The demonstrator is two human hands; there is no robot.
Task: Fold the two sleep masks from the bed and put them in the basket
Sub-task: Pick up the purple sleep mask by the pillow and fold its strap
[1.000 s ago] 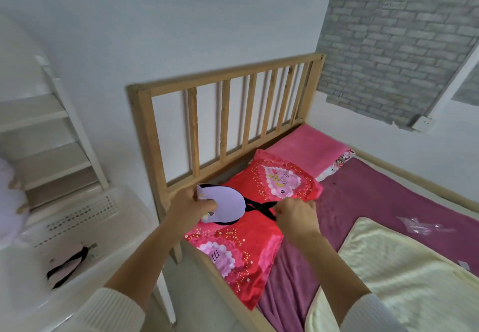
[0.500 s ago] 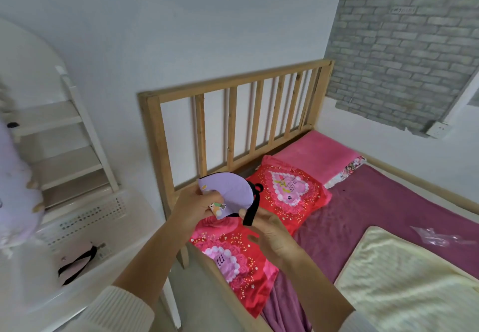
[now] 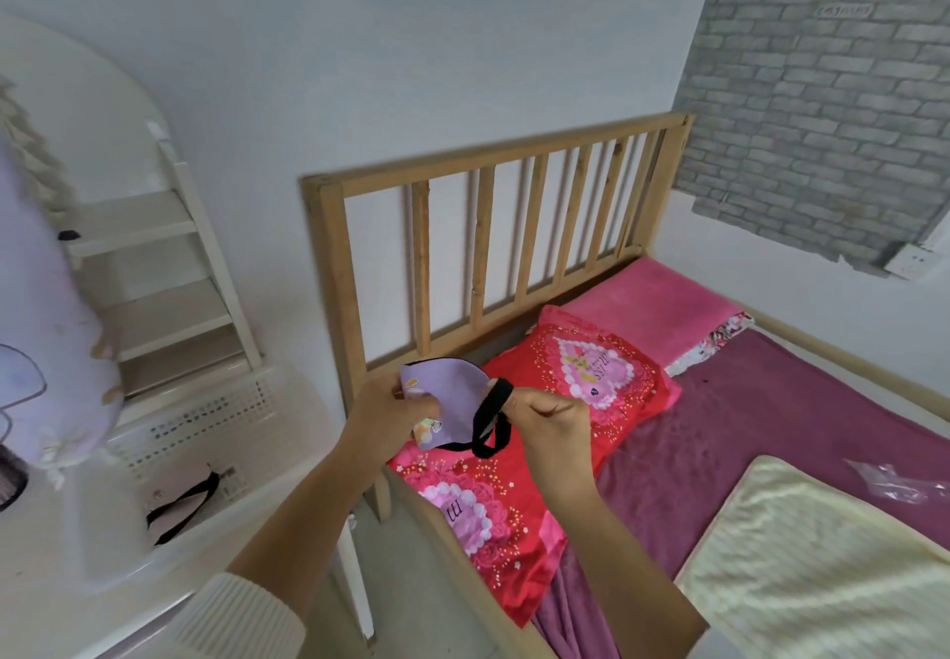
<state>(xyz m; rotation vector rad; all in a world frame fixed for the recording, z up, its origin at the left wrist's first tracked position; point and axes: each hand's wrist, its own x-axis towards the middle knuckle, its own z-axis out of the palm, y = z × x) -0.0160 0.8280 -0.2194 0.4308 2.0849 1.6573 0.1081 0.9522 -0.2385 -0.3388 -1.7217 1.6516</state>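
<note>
1 mask (image 3: 182, 504) in the basket (image 3: 216, 409), left of the bed (image 3: 802, 411)

At the centre of the frame, a lilac sleep mask (image 3: 450, 396) with small orange and white prints and a black strap (image 3: 488, 419). Below it, a red pillow (image 3: 534, 432) with pink hearts edged in white scallops and gold dots. Right, a plum bedsheet (image 3: 761, 432); lower right, a pale yellow ribbed blanket (image 3: 822, 566). Lower left, a white perforated basket (image 3: 205, 417).
</note>
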